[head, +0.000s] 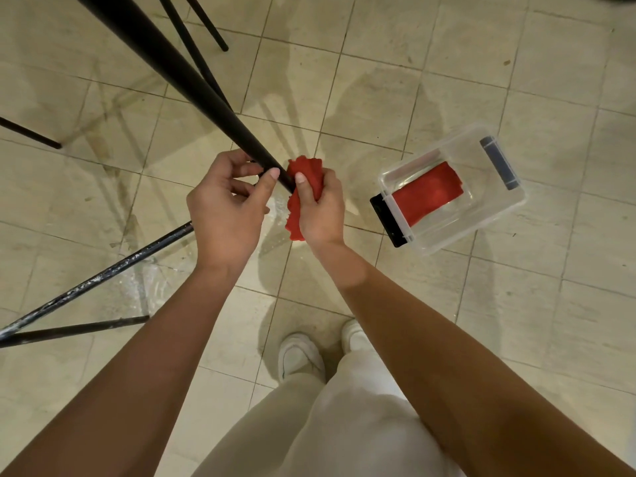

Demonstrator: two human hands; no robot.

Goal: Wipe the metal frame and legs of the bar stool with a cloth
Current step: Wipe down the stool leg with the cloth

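A black metal stool leg [179,74] slants down from the upper left to the middle of the view. My right hand [321,208] is shut on a crumpled red cloth [304,172], pressing it around the leg's lower end. My left hand [225,208] grips the same leg just above the cloth, thumb on the metal. A scuffed black crossbar [103,273] with white marks runs from the lower left toward my left wrist. The leg's foot is hidden behind the cloth and my fingers.
A clear plastic tub [495,222] with water and a second red cloth [426,194] sits on the tiled floor at the right. Other thin black legs [206,25] stand at the top left. My white shoes [301,356] are near the bottom centre. The floor by the leg looks wet.
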